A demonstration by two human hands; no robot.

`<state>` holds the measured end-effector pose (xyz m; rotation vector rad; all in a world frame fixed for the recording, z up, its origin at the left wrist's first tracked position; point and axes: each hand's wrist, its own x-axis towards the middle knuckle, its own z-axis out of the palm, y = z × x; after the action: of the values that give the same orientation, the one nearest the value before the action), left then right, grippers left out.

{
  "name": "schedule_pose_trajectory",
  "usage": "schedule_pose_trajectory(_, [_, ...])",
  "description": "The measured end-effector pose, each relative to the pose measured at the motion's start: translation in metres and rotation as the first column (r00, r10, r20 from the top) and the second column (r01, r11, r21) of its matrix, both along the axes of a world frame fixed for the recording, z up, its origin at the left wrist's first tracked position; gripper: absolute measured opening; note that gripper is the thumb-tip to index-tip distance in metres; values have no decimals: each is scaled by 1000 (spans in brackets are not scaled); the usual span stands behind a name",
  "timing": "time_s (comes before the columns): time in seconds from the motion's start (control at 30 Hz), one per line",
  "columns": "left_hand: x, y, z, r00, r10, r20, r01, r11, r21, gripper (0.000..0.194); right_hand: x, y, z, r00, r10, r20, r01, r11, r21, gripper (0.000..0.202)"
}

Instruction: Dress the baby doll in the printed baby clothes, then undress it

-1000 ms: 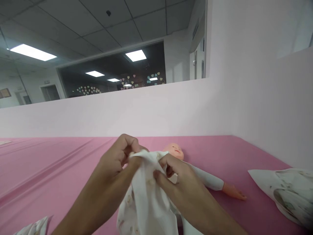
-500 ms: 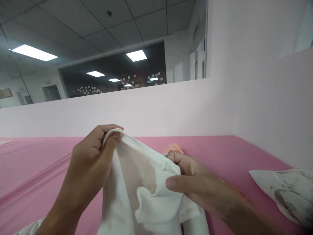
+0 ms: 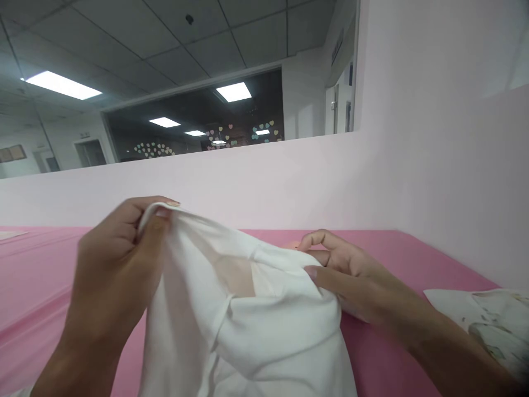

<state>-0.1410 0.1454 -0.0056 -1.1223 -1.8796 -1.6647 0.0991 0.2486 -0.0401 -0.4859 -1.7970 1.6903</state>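
Observation:
My left hand (image 3: 113, 259) pinches the upper edge of a white baby garment (image 3: 248, 325) and holds it raised at the left. My right hand (image 3: 347, 273) grips the same garment's edge at the right, thumb on the cloth. The garment is stretched open between both hands and hangs down in front. It covers the baby doll lying on the pink surface (image 3: 397, 248); only a sliver of the doll's head (image 3: 294, 244) shows behind the cloth.
A printed white cloth (image 3: 491, 325) lies on the pink surface at the right edge. A pale pink wall (image 3: 264, 187) runs behind and along the right side. Pink surface extends to the left.
Both hands have pulled apart, the left one up and to the left, spreading the garment open. The doll, visible a second ago, is now hidden behind the cloth.

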Motion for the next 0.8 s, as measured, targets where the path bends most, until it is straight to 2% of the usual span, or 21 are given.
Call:
schedule_pose_trajectory(0.03, [0, 1, 0, 995, -80, 58, 84, 994, -73, 28, -1, 0, 1, 997, -59, 45, 57, 997, 55, 24])
schedule_pose_trajectory(0.07, [-1, 3, 0, 972, -205, 119, 224, 957, -182, 32, -2, -1, 1, 991, -105, 80, 96, 989, 112, 27])
schedule_pose_trajectory(0.1, [-2, 4, -2, 920, -351, 176, 390, 868, -308, 39, -3, -3, 0, 984, -143, 103, 125, 978, 165, 27])
schedule_pose_trajectory(0.13, [-2, 6, -5, 843, -490, 221, 535, 727, -429, 47, -4, -6, -1, 978, -172, 119, 145, 967, 210, 26])
schedule_pose_trajectory(0.17, [-2, 8, -8, 763, -596, 249, 624, 578, -526, 55, -5, -9, -2, 972, -190, 137, 152, 957, 248, 25])
schedule_pose_trajectory(0.2, [-1, 10, -11, 693, -674, 257, 664, 458, -591, 61, -5, -12, -4, 967, -199, 159, 150, 949, 277, 25])
schedule_pose_trajectory(0.23, [3, 12, -15, 639, -726, 256, 680, 376, -630, 64, -6, -15, -6, 961, -207, 183, 146, 943, 300, 26])
schedule_pose_trajectory(0.3, [12, 17, -21, 571, -778, 262, 692, 285, -664, 55, -6, -20, -9, 948, -226, 223, 146, 933, 328, 25])
schedule_pose_trajectory(0.37, [22, 21, -24, 536, -799, 274, 704, 243, -668, 34, -5, -22, -11, 941, -222, 256, 135, 939, 317, 25])
schedule_pose_trajectory(0.43, [26, 21, -24, 518, -804, 293, 727, 233, -646, 27, -4, -20, -10, 949, -162, 271, 91, 963, 255, 26])
schedule_pose_trajectory(0.57, [16, 11, -15, 513, -790, 337, 802, 300, -517, 23, 0, -15, -4, 972, 89, 218, -116, 987, 115, 34])
schedule_pose_trajectory(0.63, [9, 4, -10, 510, -784, 354, 819, 317, -478, 22, 2, -12, 0, 971, 130, 198, -153, 982, 107, 33])
schedule_pose_trajectory(0.73, [3, -3, -5, 459, -808, 369, 845, 269, -462, 23, 3, -10, 2, 965, 131, 229, -160, 980, 115, 30])
schedule_pose_trajectory(0.8, [2, -5, -5, 418, -832, 366, 859, 229, -458, 25, 2, -12, 1, 949, 179, 260, -214, 970, 114, 24])
